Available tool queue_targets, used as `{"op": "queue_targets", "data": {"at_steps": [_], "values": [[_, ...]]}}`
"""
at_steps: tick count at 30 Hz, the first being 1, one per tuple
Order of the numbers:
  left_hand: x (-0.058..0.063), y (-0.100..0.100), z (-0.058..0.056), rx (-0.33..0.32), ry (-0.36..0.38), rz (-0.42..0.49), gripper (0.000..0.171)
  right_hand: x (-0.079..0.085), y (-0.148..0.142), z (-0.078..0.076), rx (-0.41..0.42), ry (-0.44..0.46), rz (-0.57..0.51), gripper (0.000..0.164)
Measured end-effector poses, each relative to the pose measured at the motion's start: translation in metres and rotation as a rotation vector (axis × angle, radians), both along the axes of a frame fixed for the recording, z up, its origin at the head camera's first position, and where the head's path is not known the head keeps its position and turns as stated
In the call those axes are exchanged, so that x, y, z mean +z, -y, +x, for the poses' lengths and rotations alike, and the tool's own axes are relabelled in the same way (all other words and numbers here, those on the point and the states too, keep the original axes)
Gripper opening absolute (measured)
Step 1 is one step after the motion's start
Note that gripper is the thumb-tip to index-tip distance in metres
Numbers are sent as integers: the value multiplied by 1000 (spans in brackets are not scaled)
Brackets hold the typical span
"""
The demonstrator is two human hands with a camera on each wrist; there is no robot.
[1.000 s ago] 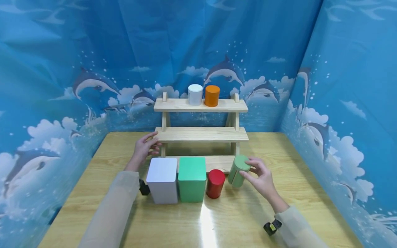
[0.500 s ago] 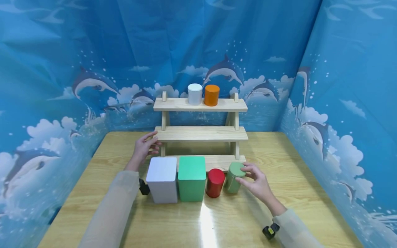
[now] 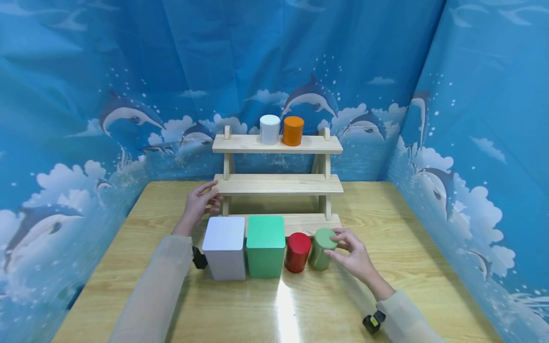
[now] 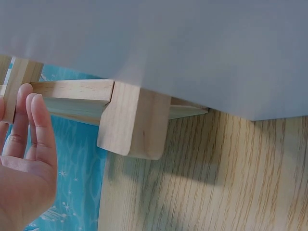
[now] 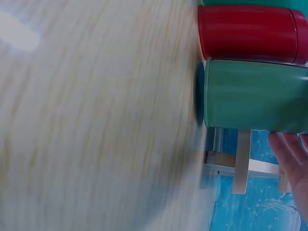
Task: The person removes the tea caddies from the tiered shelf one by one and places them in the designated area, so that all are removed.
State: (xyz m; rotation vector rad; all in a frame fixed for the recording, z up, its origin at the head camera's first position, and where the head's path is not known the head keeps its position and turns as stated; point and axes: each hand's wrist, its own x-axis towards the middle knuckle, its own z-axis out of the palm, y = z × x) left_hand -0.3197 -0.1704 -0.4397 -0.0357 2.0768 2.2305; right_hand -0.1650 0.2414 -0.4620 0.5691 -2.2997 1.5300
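My right hand (image 3: 357, 257) holds a green cylindrical canister (image 3: 319, 256) near its top, fingers on the far side and thumb in front. The canister stands nearly upright beside a red canister (image 3: 298, 256); in the right wrist view its base (image 5: 207, 96) is close over the table, a dark shadow below. My left hand (image 3: 198, 207) is at the left end of the middle shelf (image 3: 279, 184) of a wooden three-tier stand. In the left wrist view the board end (image 4: 21, 79) lies between the fingers (image 4: 44, 130) and another fingertip at the frame's edge.
A white box (image 3: 224, 252) and a green box (image 3: 266, 250) stand left of the red canister, before the bottom shelf (image 3: 306, 224). White (image 3: 269, 129) and orange (image 3: 293, 131) canisters sit on the top shelf (image 3: 240, 143). Dolphin-print curtains (image 3: 171, 57) enclose the table (image 3: 240, 309).
My right hand has brought the green canister left and a little nearer, from tilted to nearly upright beside the red one. The left hand stays at the shelf end.
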Motion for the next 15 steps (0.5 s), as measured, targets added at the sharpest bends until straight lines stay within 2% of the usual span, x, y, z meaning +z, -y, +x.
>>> {"op": "queue_targets", "data": {"at_steps": [9,15], "values": [[1,-1,2,-6,-7,11,49,-7,-1,0,34,-27,4,30],[2,0,2,-6,-6,12,48,-7,-2,1,55,8,2,30]]}}
